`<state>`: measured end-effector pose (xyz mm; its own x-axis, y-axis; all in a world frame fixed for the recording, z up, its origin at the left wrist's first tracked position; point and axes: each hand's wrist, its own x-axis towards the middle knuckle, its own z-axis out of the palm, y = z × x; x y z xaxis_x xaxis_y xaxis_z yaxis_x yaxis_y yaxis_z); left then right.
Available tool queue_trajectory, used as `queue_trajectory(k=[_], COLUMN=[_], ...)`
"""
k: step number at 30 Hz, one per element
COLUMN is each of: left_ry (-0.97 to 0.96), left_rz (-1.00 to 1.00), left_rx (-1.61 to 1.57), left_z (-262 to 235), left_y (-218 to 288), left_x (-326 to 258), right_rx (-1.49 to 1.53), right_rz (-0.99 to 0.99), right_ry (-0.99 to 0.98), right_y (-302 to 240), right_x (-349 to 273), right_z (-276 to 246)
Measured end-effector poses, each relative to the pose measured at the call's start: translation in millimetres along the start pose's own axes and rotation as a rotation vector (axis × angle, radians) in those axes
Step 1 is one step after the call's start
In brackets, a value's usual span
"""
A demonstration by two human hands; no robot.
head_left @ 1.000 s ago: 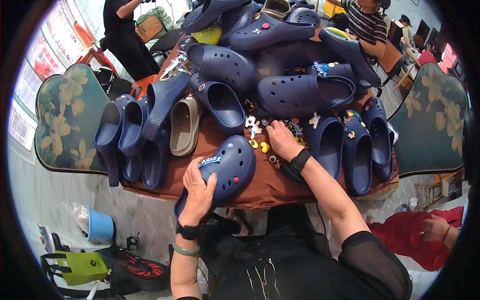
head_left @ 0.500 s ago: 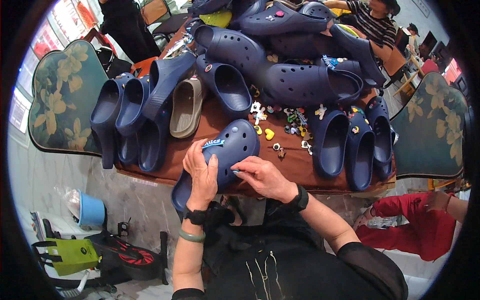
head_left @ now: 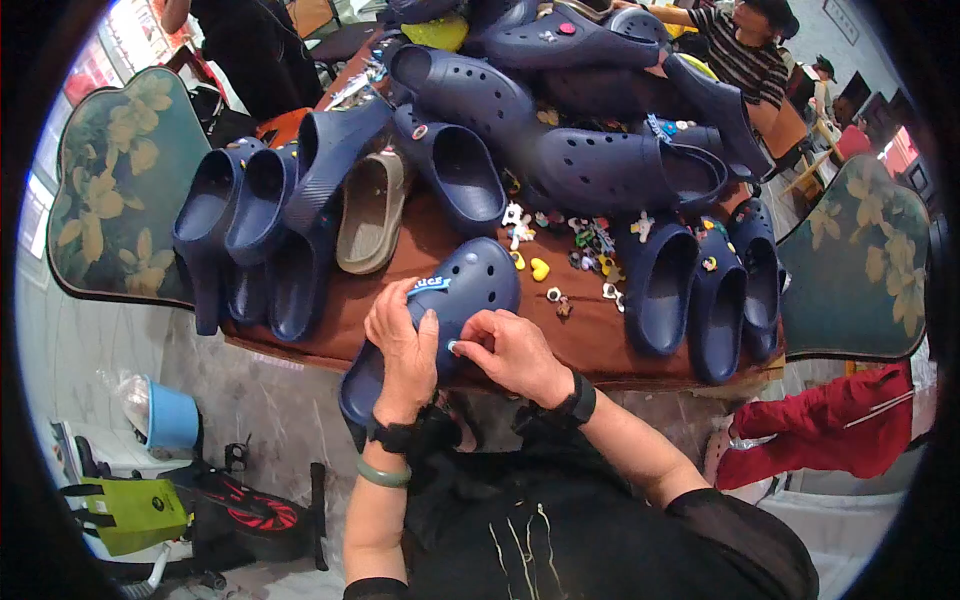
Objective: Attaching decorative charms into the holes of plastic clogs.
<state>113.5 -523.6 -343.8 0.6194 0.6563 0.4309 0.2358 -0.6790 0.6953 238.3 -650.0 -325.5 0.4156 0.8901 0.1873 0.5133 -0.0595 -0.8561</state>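
A navy perforated clog point(head_left: 490, 285) is tilted at the table's near edge, its toe pointing away from me. My left hand point(head_left: 402, 345) grips it from the left side, thumb on the upper. Beside those fingers a blue lettered strip charm point(head_left: 430, 284) is on the clog, and a round pale-blue charm point(head_left: 472, 258) sits nearer the toe. My right hand point(head_left: 520, 355) is closed in a pinch on a small pale shoe charm point(head_left: 453, 346), against the clog's right side near a hole. Fingers hide most of that charm.
Loose charms point(head_left: 590, 240) lie scattered beyond the clog on the brown-covered table point(head_left: 420, 235). Navy clogs point(head_left: 660, 290) stand at the right, with more at the left and piled behind. A grey-brown clog point(head_left: 372, 215) is among them. Another person point(head_left: 745, 55) sits at the far right.
My right hand has shifted slightly left with the charm, closer to my left thumb, and its wrist has turned. My left hand keeps its hold on the clog.
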Motion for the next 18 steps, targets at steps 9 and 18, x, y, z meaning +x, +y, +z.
queue_trajectory(k=[9,18], left_ry=[0.022,0.016], left_rz=[-0.006,0.031], left_rx=[0.05,0.089], left_z=[7,5], left_y=[3,-8], left_x=[-6,-5], right_rx=[-0.321,-0.142], right_rz=[-0.025,-0.169], right_ry=[-0.011,0.077], right_y=[-4,9], right_x=[7,-4], right_z=[16,-10])
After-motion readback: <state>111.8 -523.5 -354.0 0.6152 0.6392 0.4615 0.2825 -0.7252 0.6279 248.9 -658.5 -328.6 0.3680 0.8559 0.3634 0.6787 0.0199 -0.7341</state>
